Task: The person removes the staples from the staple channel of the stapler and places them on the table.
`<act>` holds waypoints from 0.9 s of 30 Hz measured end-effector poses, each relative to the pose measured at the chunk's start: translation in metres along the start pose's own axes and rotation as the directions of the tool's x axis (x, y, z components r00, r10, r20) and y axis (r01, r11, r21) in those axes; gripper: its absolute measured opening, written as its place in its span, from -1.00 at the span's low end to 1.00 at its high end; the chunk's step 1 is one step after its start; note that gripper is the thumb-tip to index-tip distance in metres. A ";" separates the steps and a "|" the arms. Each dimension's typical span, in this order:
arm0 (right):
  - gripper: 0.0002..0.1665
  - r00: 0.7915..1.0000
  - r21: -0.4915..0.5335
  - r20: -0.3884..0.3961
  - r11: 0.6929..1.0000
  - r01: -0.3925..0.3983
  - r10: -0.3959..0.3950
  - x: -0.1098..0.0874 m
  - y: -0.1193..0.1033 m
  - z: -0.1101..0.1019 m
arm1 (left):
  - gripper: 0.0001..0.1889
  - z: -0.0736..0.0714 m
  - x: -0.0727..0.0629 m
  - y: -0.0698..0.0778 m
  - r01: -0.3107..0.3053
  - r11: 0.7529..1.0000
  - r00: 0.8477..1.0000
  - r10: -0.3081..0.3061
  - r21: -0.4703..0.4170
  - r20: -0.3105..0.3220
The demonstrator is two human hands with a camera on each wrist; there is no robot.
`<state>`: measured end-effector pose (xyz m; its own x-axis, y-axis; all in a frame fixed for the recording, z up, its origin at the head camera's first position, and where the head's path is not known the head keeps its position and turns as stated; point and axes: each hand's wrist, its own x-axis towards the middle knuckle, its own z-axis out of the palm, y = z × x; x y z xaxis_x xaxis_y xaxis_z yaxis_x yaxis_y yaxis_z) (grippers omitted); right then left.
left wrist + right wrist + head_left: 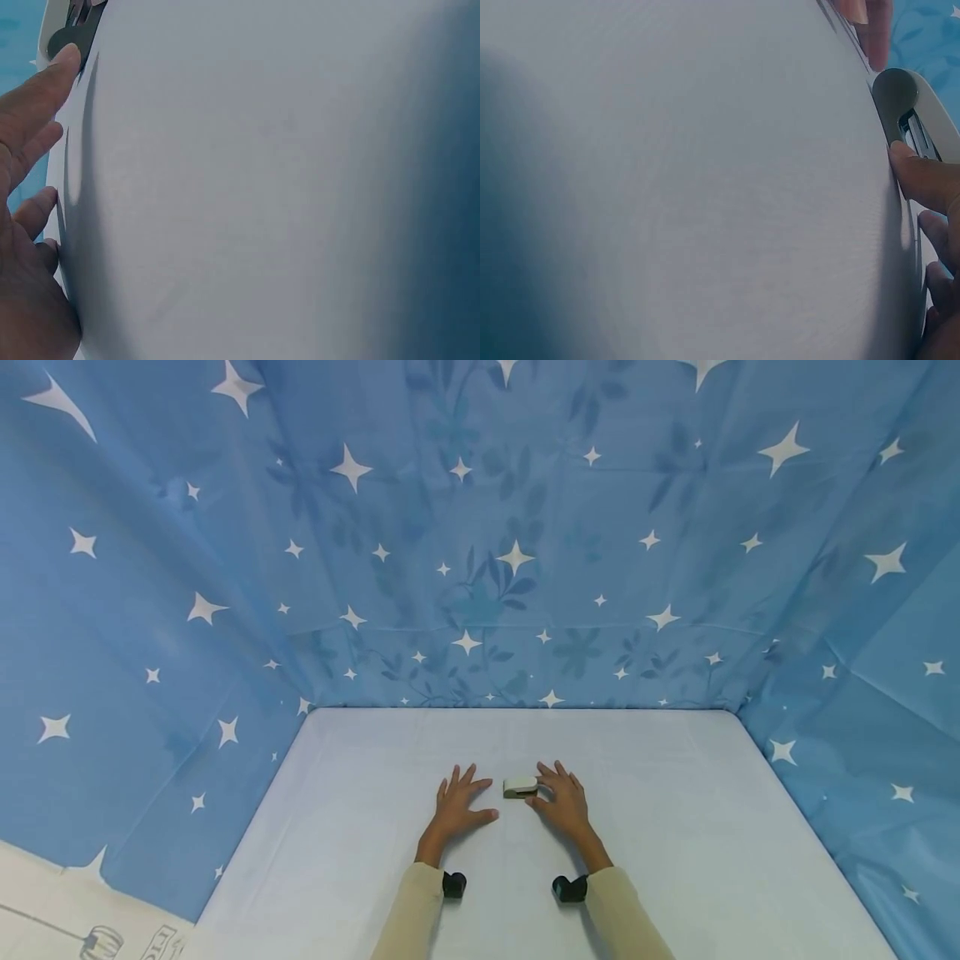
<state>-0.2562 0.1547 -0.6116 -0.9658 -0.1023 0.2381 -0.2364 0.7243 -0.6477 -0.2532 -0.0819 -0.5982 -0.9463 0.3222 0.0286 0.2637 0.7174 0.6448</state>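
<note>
A small stapler (517, 787) with a white top and a dark grey-green base lies on the white table, between the two hands. My right hand (566, 808) pinches its right end, thumb on the near side and a finger on the far side. In the right wrist view the thumb of the right hand (934, 187) meets the stapler (895, 97) beside its metal part. To the left, my left hand (453, 812) is spread with thumb and fingers apart, holding nothing. In the head view a small gap separates it from the stapler.
The white tabletop (637, 777) reaches back to a blue curtain (480, 593) with white stars, which also hangs at both sides. Black wrist cameras (453, 885) sit at both cuffs. A cream printed cloth (90, 910) shows at lower left.
</note>
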 end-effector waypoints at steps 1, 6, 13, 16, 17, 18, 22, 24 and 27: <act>-0.52 1.000 -0.004 -0.004 1.000 0.001 -0.001 0.000 0.000 0.000 | -0.38 0.001 0.001 0.001 -0.007 1.000 1.000 0.007 -0.012 -0.002; -0.51 1.000 -0.015 -0.003 1.000 -0.008 0.008 0.000 0.002 0.002 | -0.46 0.004 0.004 0.004 -0.014 0.998 1.000 0.014 -0.058 0.004; -0.49 1.000 -0.013 -0.001 1.000 0.004 -0.004 0.000 0.000 0.000 | -0.52 0.004 0.008 0.007 -0.058 0.995 0.998 0.057 -0.077 -0.016; -0.50 1.000 -0.014 -0.007 1.000 0.019 -0.019 0.000 0.000 -0.001 | -0.53 0.006 0.011 0.009 -0.063 0.995 0.998 0.062 -0.075 -0.022; -0.50 1.000 -0.008 -0.004 1.000 0.018 -0.018 0.000 -0.001 -0.002 | -0.53 0.006 0.012 0.009 -0.060 0.995 0.998 0.059 -0.075 -0.023; -0.50 1.000 -0.006 0.000 1.000 0.018 -0.018 0.001 -0.001 -0.002 | -0.53 0.007 0.013 0.010 -0.061 0.995 0.998 0.059 -0.075 -0.026; -0.52 1.000 -0.014 0.005 1.000 0.017 -0.017 0.001 -0.002 -0.003 | -0.55 0.009 0.016 0.012 -0.058 0.996 0.998 0.055 -0.069 -0.041; -0.52 1.000 -0.022 0.006 1.000 0.016 -0.016 0.001 -0.002 -0.003 | -0.56 0.010 0.018 0.013 -0.058 0.996 0.997 0.055 -0.064 -0.053; -0.51 1.000 -0.037 0.005 0.999 0.016 -0.016 0.001 -0.002 -0.003 | -0.59 0.012 0.021 0.014 -0.055 0.996 0.996 0.050 -0.070 -0.071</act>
<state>-0.2567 0.1555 -0.6079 -0.9624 -0.1173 0.2449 -0.2479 0.7476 -0.6162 -0.2672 -0.0572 -0.5976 -0.9428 0.3129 0.1149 0.3015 0.6535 0.6943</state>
